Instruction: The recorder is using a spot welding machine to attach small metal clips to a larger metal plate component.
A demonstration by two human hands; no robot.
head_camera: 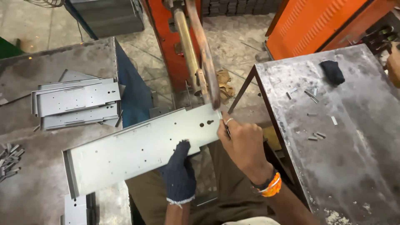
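Note:
A long grey sheet-metal panel [137, 148] with punched holes lies tilted across my lap, its far end under the tip of a rusty welding arm [207, 66]. My left hand [180, 173], in a dark blue knit glove, grips the panel's near edge from below. My bare right hand [243, 146] pinches a small metal piece against the panel's right end, right beside the arm's tip. An orange band sits on that wrist.
A stack of similar panels [77, 102] rests on the left steel table [50, 187], with small metal strips [9, 160] at its edge. The right steel table [346, 137] holds scattered small strips [314, 135] and a dark glove [332, 71]. Orange machine housings [316, 25] stand behind.

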